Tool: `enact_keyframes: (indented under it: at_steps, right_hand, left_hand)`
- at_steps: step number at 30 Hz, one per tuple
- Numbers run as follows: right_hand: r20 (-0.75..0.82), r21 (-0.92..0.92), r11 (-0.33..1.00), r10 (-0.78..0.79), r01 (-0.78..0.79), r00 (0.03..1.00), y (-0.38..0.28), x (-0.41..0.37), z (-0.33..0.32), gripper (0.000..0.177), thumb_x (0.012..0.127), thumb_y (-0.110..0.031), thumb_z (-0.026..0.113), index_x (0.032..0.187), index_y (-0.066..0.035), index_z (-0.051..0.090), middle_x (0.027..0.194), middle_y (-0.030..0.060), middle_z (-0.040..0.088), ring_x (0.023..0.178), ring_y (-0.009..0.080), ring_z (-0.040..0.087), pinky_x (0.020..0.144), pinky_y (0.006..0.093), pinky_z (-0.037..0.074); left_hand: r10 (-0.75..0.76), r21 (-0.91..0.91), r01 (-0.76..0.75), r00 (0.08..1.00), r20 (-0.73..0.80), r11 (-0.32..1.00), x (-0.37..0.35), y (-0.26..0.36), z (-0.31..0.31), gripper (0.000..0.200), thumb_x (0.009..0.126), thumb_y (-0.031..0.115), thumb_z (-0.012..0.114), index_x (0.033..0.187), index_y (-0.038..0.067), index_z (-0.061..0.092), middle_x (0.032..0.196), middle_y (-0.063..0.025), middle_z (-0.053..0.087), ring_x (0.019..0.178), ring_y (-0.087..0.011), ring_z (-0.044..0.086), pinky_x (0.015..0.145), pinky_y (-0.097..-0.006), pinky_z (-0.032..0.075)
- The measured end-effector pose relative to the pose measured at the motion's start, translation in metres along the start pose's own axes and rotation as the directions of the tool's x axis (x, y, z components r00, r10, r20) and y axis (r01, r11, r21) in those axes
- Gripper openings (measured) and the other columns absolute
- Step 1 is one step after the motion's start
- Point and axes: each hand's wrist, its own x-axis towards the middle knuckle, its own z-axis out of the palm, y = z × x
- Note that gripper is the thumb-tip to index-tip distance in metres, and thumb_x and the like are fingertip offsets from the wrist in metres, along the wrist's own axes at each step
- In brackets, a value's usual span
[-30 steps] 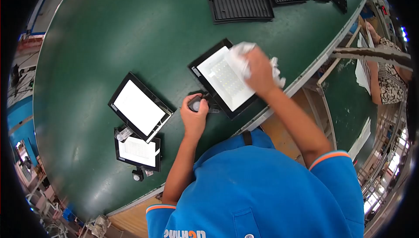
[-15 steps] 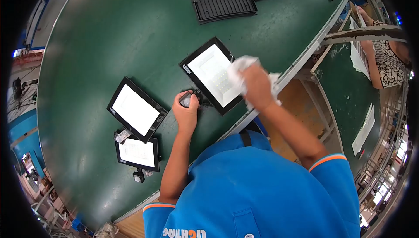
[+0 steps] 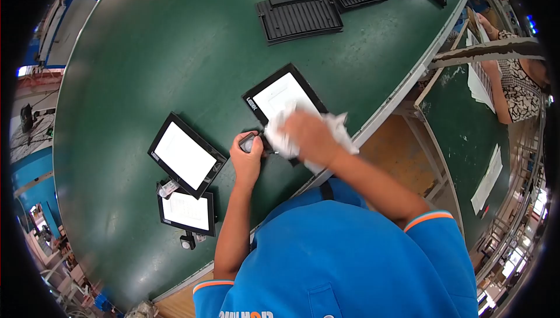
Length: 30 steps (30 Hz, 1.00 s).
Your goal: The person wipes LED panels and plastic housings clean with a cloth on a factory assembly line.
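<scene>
A flat floodlight (image 3: 279, 93) with a black frame and white panel lies face up in front of me. My left hand (image 3: 248, 156) is closed around the small black motion sensor (image 3: 248, 143) at its side. A crumpled white cloth (image 3: 281, 137) is bunched under my right hand (image 3: 309, 137), which presses it over the lower part of the panel. That hand is slightly blurred, and the cloth hides the panel's lower half. To the left lie a second floodlight (image 3: 185, 153) and a third floodlight (image 3: 185, 210), their corners overlapping.
Several black ribbed floodlights (image 3: 300, 18) lie back-up at the far end of the green table (image 3: 134, 73). The table's metal edge (image 3: 388, 108) runs along my right. Beyond it, another person (image 3: 519, 85) handles papers at a second table (image 3: 446, 120).
My right hand has swept the cloth left and down, from the panel's right edge onto its lower middle. My left hand keeps its hold on the sensor. The whole view has shifted slightly.
</scene>
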Motion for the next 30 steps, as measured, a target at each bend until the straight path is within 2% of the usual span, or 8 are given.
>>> enact_keyframes:
  at_steps: [4,7,11,13,17,23,27,30]
  right_hand:
    - [-0.259,0.104,0.967,0.251,-0.232,0.933,0.079,0.041,-0.023,0.036,0.063,-0.001,0.060,0.098,-0.010,0.054,0.092,0.0109,0.052,0.088,0.0324,0.050,0.074,0.0393,0.041]
    - [-0.211,-0.077,0.947,0.292,-0.313,0.933,0.066,0.042,-0.032,0.042,0.058,0.002,0.062,0.098,-0.010,0.054,0.092,0.0094,0.052,0.086,0.0308,0.050,0.073,0.0390,0.041]
    - [-0.195,0.292,0.955,0.010,0.049,0.981,0.007,0.063,-0.013,0.037,0.058,-0.005,0.064,0.093,-0.012,0.059,0.090,0.0060,0.054,0.085,0.0282,0.051,0.073,0.0388,0.040]
    - [0.029,0.286,0.946,-0.168,0.153,0.985,-0.006,0.071,-0.002,0.028,0.063,-0.009,0.062,0.090,-0.015,0.061,0.089,0.0046,0.056,0.084,0.0269,0.051,0.073,0.0383,0.040]
    - [-0.176,-0.004,0.977,0.211,-0.215,0.962,0.077,0.107,0.003,0.030,0.064,-0.005,0.063,0.093,-0.011,0.061,0.088,0.0085,0.055,0.082,0.0281,0.050,0.070,0.0378,0.041]
    - [-0.234,-0.020,0.961,0.263,-0.275,0.936,0.065,0.082,-0.032,0.046,0.056,0.006,0.063,0.099,-0.009,0.058,0.094,0.0090,0.054,0.090,0.0310,0.051,0.076,0.0376,0.043]
    - [0.094,0.200,0.967,-0.181,0.160,0.979,-0.012,0.079,-0.001,0.025,0.064,-0.011,0.063,0.089,-0.015,0.062,0.091,0.0020,0.057,0.084,0.0231,0.053,0.066,0.0336,0.042]
    - [-0.095,0.164,0.959,-0.217,0.230,0.972,0.032,0.087,0.011,0.022,0.065,-0.009,0.061,0.086,-0.015,0.063,0.087,0.0031,0.056,0.087,0.0244,0.053,0.071,0.0349,0.043]
  left_hand:
    - [-0.060,-0.042,0.062,0.997,0.048,0.997,-0.003,0.000,-0.002,0.021,0.084,0.013,0.056,0.097,-0.003,0.055,0.074,-0.0103,0.061,0.058,-0.0122,0.057,0.054,-0.0241,0.048]
    - [-0.065,-0.052,0.068,0.997,0.051,0.996,-0.001,0.000,-0.001,0.020,0.084,0.012,0.056,0.097,-0.004,0.054,0.075,-0.0116,0.060,0.059,-0.0129,0.057,0.053,-0.0257,0.050]
    - [-0.094,-0.094,0.096,0.995,0.027,0.991,-0.004,0.000,-0.001,0.020,0.079,0.009,0.060,0.093,-0.005,0.054,0.071,-0.0078,0.060,0.053,-0.0105,0.055,0.051,-0.0230,0.045]
    - [-0.058,-0.079,0.058,0.998,0.004,0.995,-0.004,0.003,0.000,0.021,0.079,0.009,0.060,0.094,-0.005,0.055,0.072,-0.0078,0.060,0.054,-0.0107,0.056,0.052,-0.0233,0.046]
    - [-0.093,-0.038,0.096,0.994,0.064,0.995,-0.005,0.002,-0.004,0.021,0.082,0.009,0.057,0.098,-0.005,0.053,0.076,-0.0109,0.060,0.058,-0.0117,0.057,0.055,-0.0249,0.050]
    - [-0.097,-0.093,0.101,0.994,0.039,0.991,-0.001,-0.003,-0.001,0.022,0.079,0.009,0.060,0.095,-0.004,0.054,0.073,-0.0093,0.060,0.057,-0.0113,0.057,0.054,-0.0244,0.047]
    - [-0.035,-0.055,0.038,0.999,0.041,0.998,-0.004,-0.005,-0.004,0.023,0.075,0.008,0.062,0.092,-0.005,0.055,0.070,-0.0086,0.061,0.057,-0.0115,0.059,0.054,-0.0245,0.047]
    - [-0.078,-0.070,0.080,0.997,0.021,0.994,-0.004,-0.006,-0.002,0.022,0.075,0.009,0.063,0.092,-0.003,0.056,0.071,-0.0077,0.060,0.056,-0.0112,0.058,0.054,-0.0244,0.046]
